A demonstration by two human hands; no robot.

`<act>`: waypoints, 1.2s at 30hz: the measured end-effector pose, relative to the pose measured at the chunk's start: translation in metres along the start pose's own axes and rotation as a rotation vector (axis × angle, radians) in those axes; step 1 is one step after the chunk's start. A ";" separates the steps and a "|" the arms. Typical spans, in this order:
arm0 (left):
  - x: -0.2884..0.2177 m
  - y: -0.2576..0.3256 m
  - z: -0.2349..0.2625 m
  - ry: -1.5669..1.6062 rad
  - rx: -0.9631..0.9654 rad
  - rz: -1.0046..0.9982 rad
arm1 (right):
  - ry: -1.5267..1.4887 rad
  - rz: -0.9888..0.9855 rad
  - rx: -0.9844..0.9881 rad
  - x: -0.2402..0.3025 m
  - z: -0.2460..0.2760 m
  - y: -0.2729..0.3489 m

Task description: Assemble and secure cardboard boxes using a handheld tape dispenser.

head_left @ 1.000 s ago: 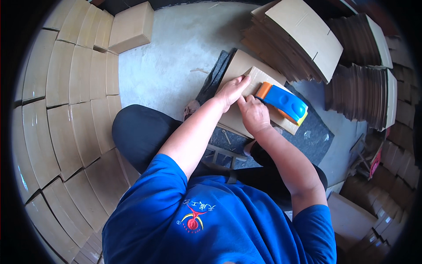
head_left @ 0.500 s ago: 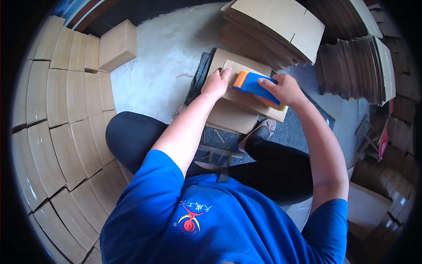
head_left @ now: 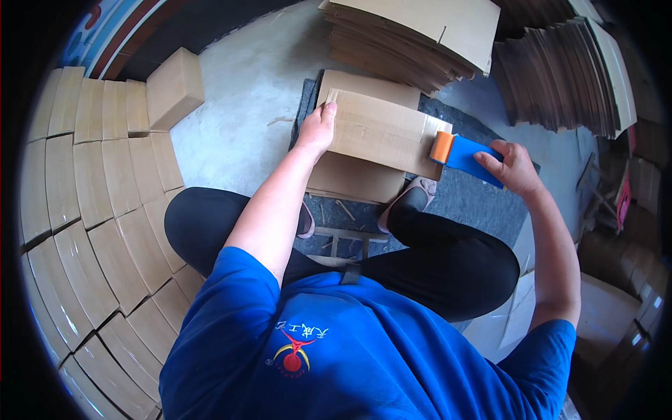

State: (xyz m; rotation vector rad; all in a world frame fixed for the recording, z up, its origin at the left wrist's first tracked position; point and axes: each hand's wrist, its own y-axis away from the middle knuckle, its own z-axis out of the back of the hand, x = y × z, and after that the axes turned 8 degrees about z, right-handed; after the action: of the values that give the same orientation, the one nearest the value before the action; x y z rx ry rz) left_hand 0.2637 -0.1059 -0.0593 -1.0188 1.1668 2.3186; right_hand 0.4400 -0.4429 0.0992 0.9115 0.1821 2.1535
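Note:
A closed cardboard box (head_left: 381,131) lies in front of my feet, with open flaps showing behind and before it. My left hand (head_left: 319,127) grips its left end, the thumb on top and the other fingers hidden along the side. In my right hand (head_left: 514,166) is a blue tape dispenser (head_left: 470,159) with an orange front. That front touches the right end of the box, and a shiny strip of tape shows on the cardboard beside it. The tape roll is hidden under the dispenser.
A wall of stacked cartons (head_left: 105,210) runs along the left, with a single carton (head_left: 175,87) at its far end. Tall stacks of flat cardboard (head_left: 420,35) stand beyond the box and at the far right. A dark mat (head_left: 500,196) covers the floor underneath.
My right hand has drawn the tape dispenser rightward across the box, from near its left part to its right end. The left hand still holds the left end.

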 end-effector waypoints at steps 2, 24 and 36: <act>0.000 0.001 0.001 -0.057 -0.032 -0.024 | -0.003 -0.001 -0.012 -0.004 -0.002 -0.001; -0.068 0.126 -0.126 -1.028 0.011 -0.643 | -0.182 0.054 -0.091 -0.049 -0.022 0.006; -0.061 0.117 -0.132 -1.030 0.000 -0.714 | -0.038 -0.133 0.002 -0.114 0.006 0.030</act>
State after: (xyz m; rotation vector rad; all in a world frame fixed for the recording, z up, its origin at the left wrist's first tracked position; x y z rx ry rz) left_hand 0.2953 -0.2811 -0.0030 -0.0791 0.2972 1.7927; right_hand 0.4766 -0.5448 0.0527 0.9148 0.2200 2.0126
